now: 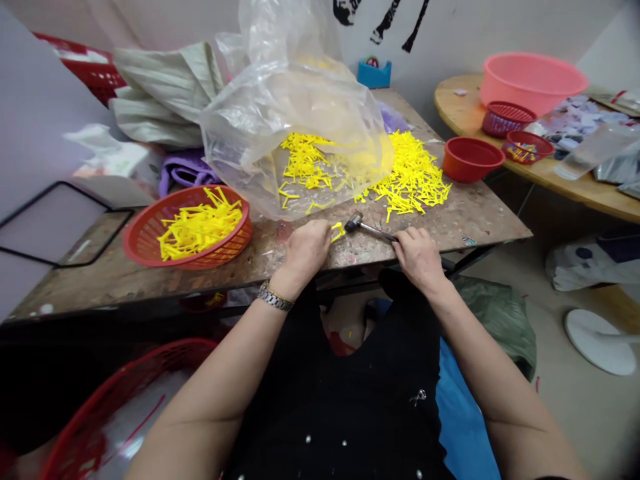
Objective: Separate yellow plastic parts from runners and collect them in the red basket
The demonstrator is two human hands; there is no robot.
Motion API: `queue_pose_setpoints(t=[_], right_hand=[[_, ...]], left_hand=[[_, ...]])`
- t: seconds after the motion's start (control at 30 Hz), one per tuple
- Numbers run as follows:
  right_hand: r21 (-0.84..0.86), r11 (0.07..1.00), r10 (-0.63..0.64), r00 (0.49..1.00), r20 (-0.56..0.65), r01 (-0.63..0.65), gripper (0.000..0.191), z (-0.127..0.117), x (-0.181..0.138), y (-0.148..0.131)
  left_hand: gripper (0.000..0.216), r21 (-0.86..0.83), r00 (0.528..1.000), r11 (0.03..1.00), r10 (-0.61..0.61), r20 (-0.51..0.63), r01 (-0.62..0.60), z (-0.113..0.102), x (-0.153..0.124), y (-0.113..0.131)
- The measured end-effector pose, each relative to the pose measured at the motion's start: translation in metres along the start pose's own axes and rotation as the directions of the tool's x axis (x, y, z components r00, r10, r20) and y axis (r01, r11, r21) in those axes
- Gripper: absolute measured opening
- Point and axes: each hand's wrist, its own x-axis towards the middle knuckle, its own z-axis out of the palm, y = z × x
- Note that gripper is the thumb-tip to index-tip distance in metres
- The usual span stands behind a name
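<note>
My left hand [307,248] rests on the table's front edge, fingers curled round a small yellow plastic piece [339,231] that pokes out to the right. My right hand [419,253] is closed on the handle of a small hammer [363,226], whose head sits just right of the yellow piece. A heap of loose yellow plastic pieces [410,175] lies on the worn table [470,217] behind the hands, partly under a clear plastic bag [280,113]. A red basket [145,240] on the left holds more yellow pieces.
A red bowl [470,159] stands at the table's right corner. A round wooden table [590,190] to the right carries a pink basin [533,80] and small red baskets. Folded cloth [160,93] lies at the back left. Another red basket [100,413] sits low left.
</note>
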Motion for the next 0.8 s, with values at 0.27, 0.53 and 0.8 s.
queue_pose_setpoints(t=[0.27, 0.53, 0.8], right_hand=[[0.334, 0.941, 0.049, 0.999, -0.01, -0.042, 0.026, -0.008, -0.013, -0.002], [0.672, 0.738, 0.082, 0.997, 0.004, -0.064, 0.025, -0.019, -0.021, -0.019], [0.512, 0.856, 0.066, 0.998, 0.022, -0.068, 0.042, -0.009, -0.028, -0.035]], left_hand=[[0.027, 0.052, 0.999, 0.998, 0.033, 0.018, -0.034, 0.003, 0.004, 0.004], [0.025, 0.026, 0.999, 0.999, 0.046, 0.015, -0.047, 0.007, 0.001, 0.005], [0.028, -0.002, 0.998, 0.999, 0.052, 0.018, -0.052, 0.006, 0.0, 0.006]])
